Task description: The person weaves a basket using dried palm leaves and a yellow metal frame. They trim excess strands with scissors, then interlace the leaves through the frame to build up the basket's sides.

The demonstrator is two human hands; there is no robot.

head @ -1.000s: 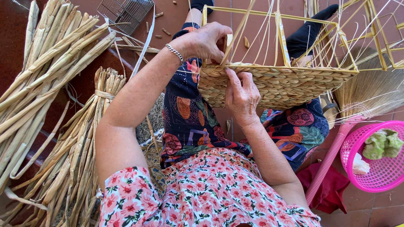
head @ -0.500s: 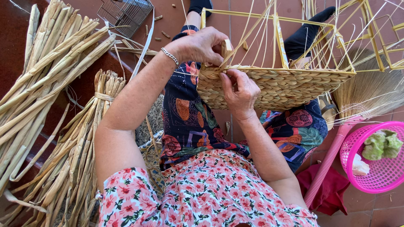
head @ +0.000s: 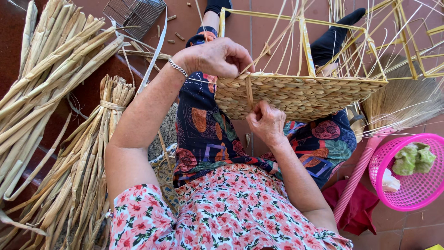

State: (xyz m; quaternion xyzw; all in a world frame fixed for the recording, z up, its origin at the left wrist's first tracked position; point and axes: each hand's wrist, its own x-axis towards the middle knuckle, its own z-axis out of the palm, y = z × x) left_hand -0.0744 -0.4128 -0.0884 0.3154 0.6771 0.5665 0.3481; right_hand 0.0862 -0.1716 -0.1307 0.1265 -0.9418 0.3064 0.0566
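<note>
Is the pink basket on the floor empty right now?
No, the pink basket holds green crumpled material and a whitish piece inside it.
</note>
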